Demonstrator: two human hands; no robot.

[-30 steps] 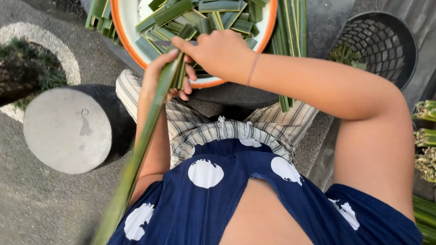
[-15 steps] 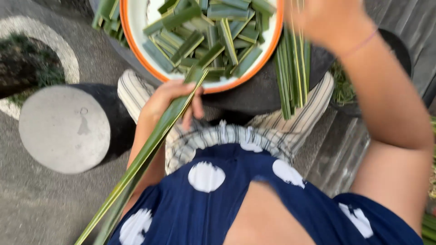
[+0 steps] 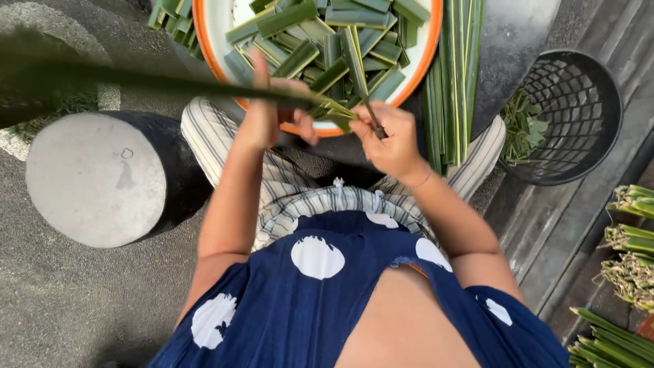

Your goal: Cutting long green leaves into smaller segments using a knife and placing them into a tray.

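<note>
1. Green leaf [image 3: 170,85]: we see a long, narrow strip running from the upper left of the frame to the centre, where its cut end fans out between both hands, above the near rim of the basin [image 3: 430,51].
2. Left hand [image 3: 266,112]: clenched around the leaf just left of centre, thumb raised; the leaf passes through this grip and trails away to the left, blurred.
3. Right hand [image 3: 388,136]: closed on a small dark tool [image 3: 371,116], which looks like a blade, its tip touching the frayed leaf end; we cannot tell the tool's kind for certain.
4. Risk, in our judgement: the tool works very near the left fingers, so a slip along the slick leaf could nick them; the long free end could also swing and twist the cut askew.
5. Surroundings: cut pieces [image 3: 340,41] fill the basin; uncut leaves [image 3: 449,88] lie at its right; a black basket [image 3: 565,116] sits at upper right, a concrete block [image 3: 95,177] at left.
</note>
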